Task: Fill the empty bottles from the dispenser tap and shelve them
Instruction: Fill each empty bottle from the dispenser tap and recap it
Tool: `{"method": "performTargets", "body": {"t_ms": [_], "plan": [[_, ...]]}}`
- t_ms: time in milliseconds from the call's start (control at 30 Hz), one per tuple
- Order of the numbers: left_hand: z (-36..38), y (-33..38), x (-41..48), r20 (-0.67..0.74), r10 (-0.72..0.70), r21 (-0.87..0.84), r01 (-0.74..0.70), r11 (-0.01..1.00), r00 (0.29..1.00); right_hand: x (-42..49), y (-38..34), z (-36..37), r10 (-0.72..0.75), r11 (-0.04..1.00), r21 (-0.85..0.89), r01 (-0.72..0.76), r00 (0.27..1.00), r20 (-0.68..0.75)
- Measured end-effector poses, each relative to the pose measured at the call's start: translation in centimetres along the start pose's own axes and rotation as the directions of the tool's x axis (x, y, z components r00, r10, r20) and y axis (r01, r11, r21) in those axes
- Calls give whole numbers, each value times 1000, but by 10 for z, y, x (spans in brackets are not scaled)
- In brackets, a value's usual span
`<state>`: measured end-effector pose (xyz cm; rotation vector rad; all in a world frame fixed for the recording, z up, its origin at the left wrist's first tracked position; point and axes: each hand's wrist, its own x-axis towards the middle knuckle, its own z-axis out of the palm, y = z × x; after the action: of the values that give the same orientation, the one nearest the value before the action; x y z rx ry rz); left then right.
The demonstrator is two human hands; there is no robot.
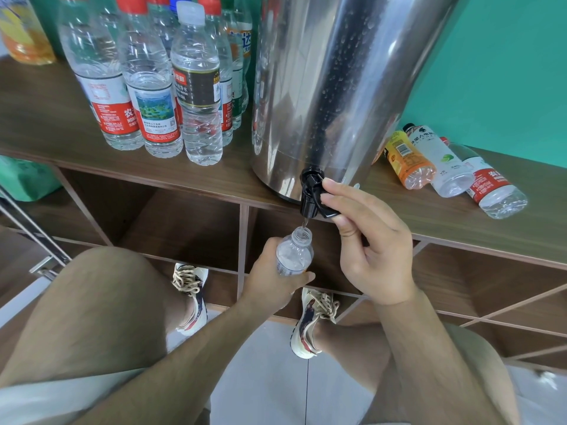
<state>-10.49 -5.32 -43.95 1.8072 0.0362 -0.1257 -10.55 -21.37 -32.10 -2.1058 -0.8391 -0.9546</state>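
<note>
a: what stands around the dispenser (337, 87)?

b: on its left, a tight cluster of upright bottles (147, 87) fills the shelf top (55, 118), most with red caps, one with a white cap. on its right, three bottles lie on their sides, pressed together: an orange bottle (409, 167), a white-labelled bottle (445, 161) and a red-labelled bottle (494, 191).

a: does anything get in the way of the tap (310, 194)?

b: only the person's right hand (377, 240), which covers the tap's right side. its fingertips and thumb pinch the tap lever (331, 212). open compartments (184, 228) sit under the shelf edge, with the person's knees and laced shoes (191, 299) in front of them.

a: and the bottle at the tap?

b: the small bottle (296, 253) is uncapped and sits just under the spout, mouth up, slightly tilted. the left hand (270, 280) wraps round its lower half. a thin thread of water runs from the spout into the mouth.

a: what is it all made of?

b: the dispenser is a polished steel drum, mirror-bright and beaded with droplets. the tap is black plastic. the shelf is dark wood-grain board with paler edges. the bottles are clear ribbed plastic with printed labels. the wall (506, 72) is flat teal, and the floor (276, 378) is pale smooth tile.
</note>
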Motion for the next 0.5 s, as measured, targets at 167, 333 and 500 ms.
{"method": "performTargets", "body": {"t_ms": [167, 333, 500], "plan": [[-1, 2, 0, 7, -8, 7, 8, 1000, 1000, 0, 0, 0, -4, 1000, -2, 4, 1000, -7], [-1, 3, 0, 6, -10, 22, 9, 1000, 1000, -1, 2, 2, 7, 1000, -2, -7, 1000, -13], [-1, 4, -1, 3, -10, 33, 9, 999, 1000, 0, 0, 2, 18, 1000, 3, -18, 1000, -19]]}}
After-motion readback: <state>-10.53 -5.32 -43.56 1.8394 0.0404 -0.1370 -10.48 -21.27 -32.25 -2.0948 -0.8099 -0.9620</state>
